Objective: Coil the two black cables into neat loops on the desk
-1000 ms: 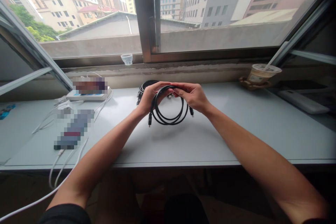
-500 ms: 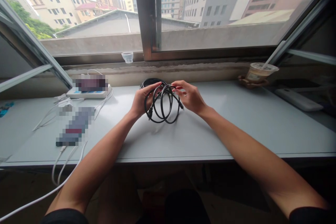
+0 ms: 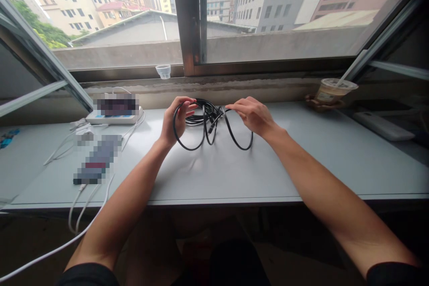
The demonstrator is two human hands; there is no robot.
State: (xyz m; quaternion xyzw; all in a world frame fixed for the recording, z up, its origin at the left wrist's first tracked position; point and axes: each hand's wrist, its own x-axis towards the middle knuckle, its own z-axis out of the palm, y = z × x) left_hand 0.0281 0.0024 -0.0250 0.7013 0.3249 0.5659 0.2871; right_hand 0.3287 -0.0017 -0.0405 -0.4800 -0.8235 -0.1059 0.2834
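Between my hands hangs a black cable (image 3: 204,130) in several loose loops, spread sideways above the table. My left hand (image 3: 174,120) pinches the left loop near its top, thumb and fingers closed on it. My right hand (image 3: 254,116) is closed on the right loop, pinching it at the fingertips. Behind the loops a coiled bundle of the same black cable (image 3: 197,119) lies on the table near the wall. A dark plug end (image 3: 211,128) shows among the strands in the middle. Where the strands cross, I cannot follow which leads where.
A light grey table (image 3: 214,178) runs under a window. On the left are a white power strip (image 3: 114,118), a pixelated dark device (image 3: 97,161) and white cords (image 3: 72,212). A drink cup with a straw (image 3: 331,91) stands back right; a small clear cup (image 3: 163,71) is on the sill.
My hands have moved apart, the left one leftward and the right one rightward. The bunched cable loops have spread out between them, uncovering more of the coil behind.
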